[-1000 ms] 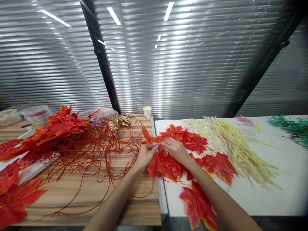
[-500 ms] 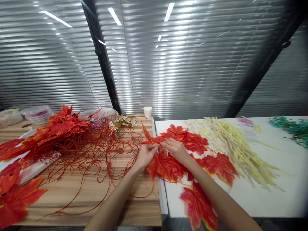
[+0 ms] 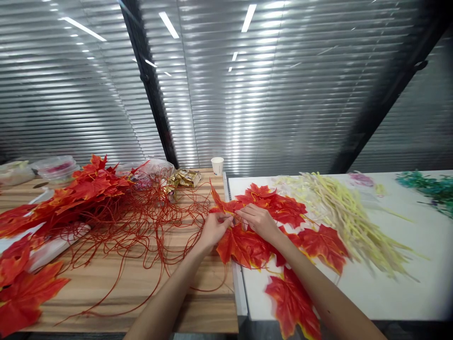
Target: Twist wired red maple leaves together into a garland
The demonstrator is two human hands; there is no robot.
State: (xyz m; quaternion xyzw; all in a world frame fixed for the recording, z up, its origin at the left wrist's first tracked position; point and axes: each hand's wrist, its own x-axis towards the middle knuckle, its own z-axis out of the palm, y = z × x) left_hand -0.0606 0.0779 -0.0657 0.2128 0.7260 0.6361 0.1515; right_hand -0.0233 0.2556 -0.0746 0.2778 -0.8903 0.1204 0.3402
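Note:
My left hand (image 3: 216, 226) is closed in a pinch at the stem end of an artificial maple leaf (image 3: 223, 202), red with yellow edges. Facing it, my right hand (image 3: 257, 218) pinches the same spot, its fingertips almost meeting the left ones. What exactly lies between the fingertips is too small to make out, though it seems to be the stem or a cord. More red maple leaves (image 3: 244, 245) lie beneath and around both hands, and one leaf (image 3: 293, 302) hangs over the table's front edge by my right forearm. A tangle of thin red cord (image 3: 155, 231) spreads left of my left hand.
A pile of red maple leaves (image 3: 92, 184) covers the left of the wooden table (image 3: 198, 309). A paper cup (image 3: 217, 165) and gold packets (image 3: 187, 178) stand at the back. Yellow stems (image 3: 354, 222) and green sprigs (image 3: 432, 189) lie on the white table (image 3: 410, 302).

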